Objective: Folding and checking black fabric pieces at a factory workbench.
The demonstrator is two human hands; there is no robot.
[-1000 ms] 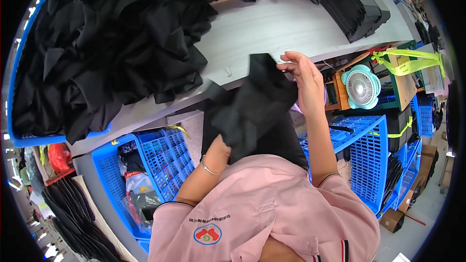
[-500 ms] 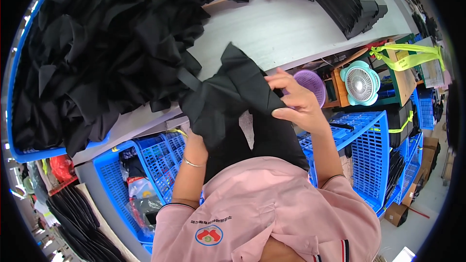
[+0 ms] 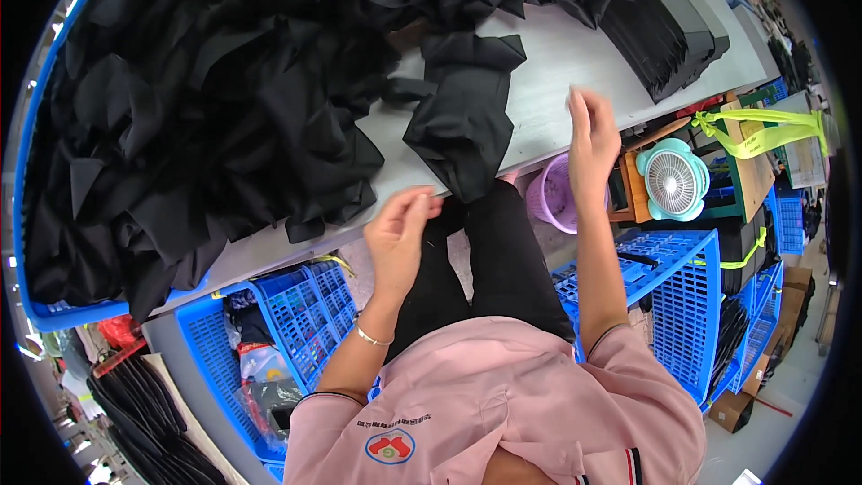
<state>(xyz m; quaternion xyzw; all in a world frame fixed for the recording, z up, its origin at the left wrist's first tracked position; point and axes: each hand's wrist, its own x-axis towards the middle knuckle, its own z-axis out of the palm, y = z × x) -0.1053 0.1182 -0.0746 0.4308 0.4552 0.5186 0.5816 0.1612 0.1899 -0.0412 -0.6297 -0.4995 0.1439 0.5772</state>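
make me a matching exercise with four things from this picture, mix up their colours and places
1. cloth nearest the left hand
2. basket under the table
3. fan
4. ribbon

A. purple
B. bright yellow-green
C. black, on the table's near edge
D. turquoise and white

Pairs: 1-C, 2-A, 3-D, 4-B
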